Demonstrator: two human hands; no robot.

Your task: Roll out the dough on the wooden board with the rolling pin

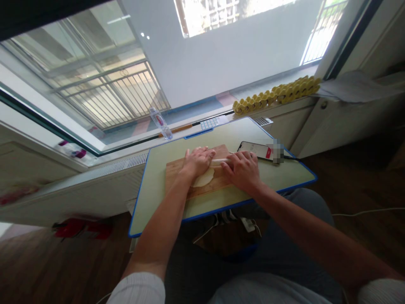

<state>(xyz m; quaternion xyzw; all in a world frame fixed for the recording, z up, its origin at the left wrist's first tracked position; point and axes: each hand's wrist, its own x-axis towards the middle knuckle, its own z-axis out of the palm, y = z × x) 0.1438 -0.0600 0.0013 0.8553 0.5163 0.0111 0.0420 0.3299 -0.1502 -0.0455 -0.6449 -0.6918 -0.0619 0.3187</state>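
A pale, thin rolling pin [220,161] spans the space between my two hands, above a wooden cutting board [176,172]. My left hand [199,161] presses palm down over its left end, the fingers bent over it; that end is hidden. Around the other end, my right hand [243,168] is closed, knuckles up. A flat, pale piece of dough [204,179] lies on the board just below the pin, partly covered by my left hand and wrist.
The board rests on a small blue-edged table [152,185]. A phone [255,149] with a cable lies right of my right hand. Along the windowsill are a clear plastic bottle [160,122] and yellow egg trays [275,95]. My legs are under the table's front edge.
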